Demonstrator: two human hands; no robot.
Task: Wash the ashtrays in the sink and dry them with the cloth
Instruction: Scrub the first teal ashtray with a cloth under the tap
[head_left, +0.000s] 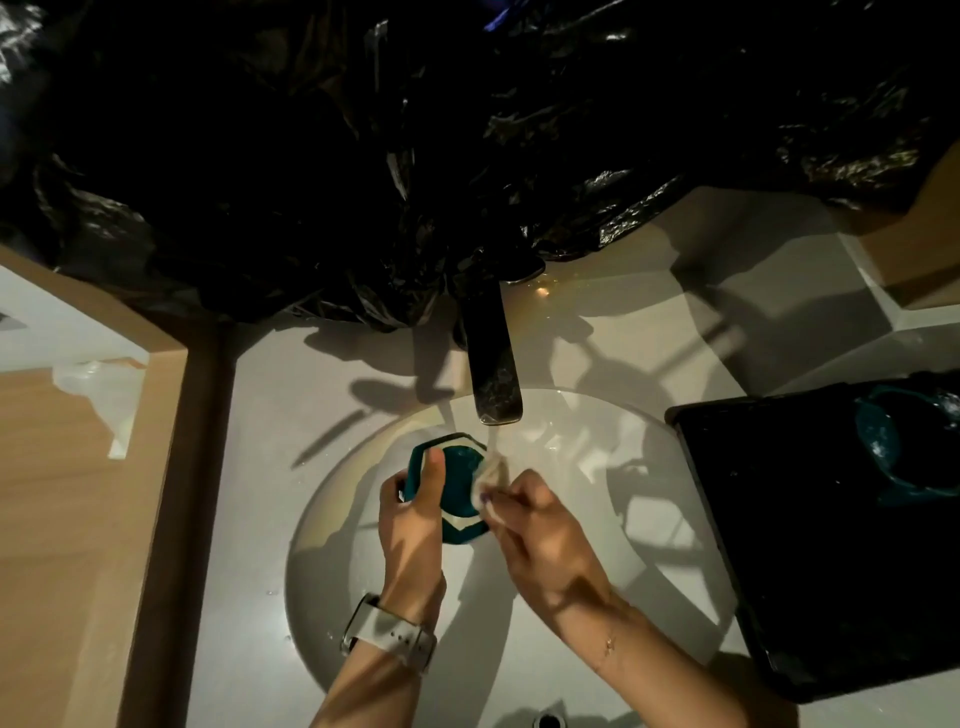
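Observation:
Over the white sink my left hand grips a teal hexagonal ashtray with a pale rim, thumb lying across its top edge. My right hand pinches a small pale wad, cloth or tissue, and presses it against the ashtray's right edge. A thin stream of water falls from the dark faucet onto the wad. A second teal ashtray lies on a black tray at the right.
Crumpled black plastic sheeting covers the wall behind the faucet. The pale counter surrounds the basin, with a wooden surface and a clear plastic scrap at the left. I wear a watch with a pale strap on my left wrist.

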